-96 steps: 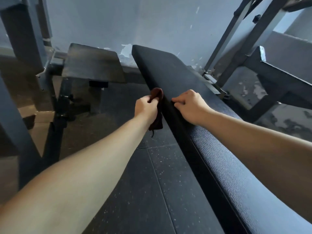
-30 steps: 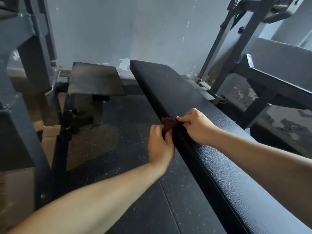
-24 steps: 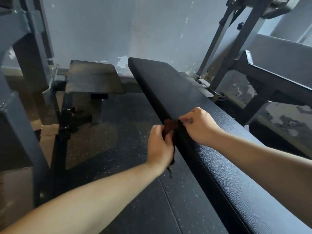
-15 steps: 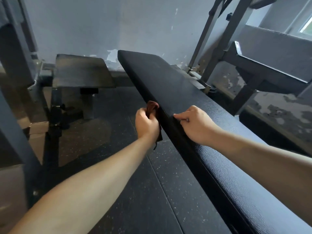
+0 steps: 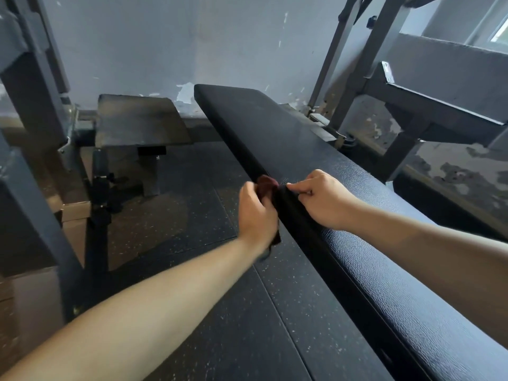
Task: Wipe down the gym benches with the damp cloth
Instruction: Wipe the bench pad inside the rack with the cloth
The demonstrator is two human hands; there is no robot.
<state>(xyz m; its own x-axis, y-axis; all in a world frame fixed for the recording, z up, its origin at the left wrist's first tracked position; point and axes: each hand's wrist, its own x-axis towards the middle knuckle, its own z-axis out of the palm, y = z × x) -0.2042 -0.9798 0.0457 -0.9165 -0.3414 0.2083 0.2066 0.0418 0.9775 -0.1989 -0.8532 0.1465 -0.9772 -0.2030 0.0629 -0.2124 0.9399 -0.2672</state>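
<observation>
Seen from the head camera, a person works along the left long edge of a black padded bench point(image 5: 275, 133) that runs from the lower right corner toward a scuffed grey wall point(image 5: 165, 45). The left hand point(image 5: 257, 213) has its fingers curled round a dark red cloth point(image 5: 265, 184) and presses it against the bench's left side face, about midway along its length; a corner of the cloth hangs below the wrist. The right hand point(image 5: 323, 200) rests on the bench top just beside that same edge, fingers curled into a loose fist with the thumb against the forefinger and nothing visible in its grip. Left of the bench, over speckled black rubber floor point(image 5: 192, 215), stands a smaller worn seat pad point(image 5: 140, 122). To the right rise the slanted grey uprights of a metal frame point(image 5: 354, 64).
</observation>
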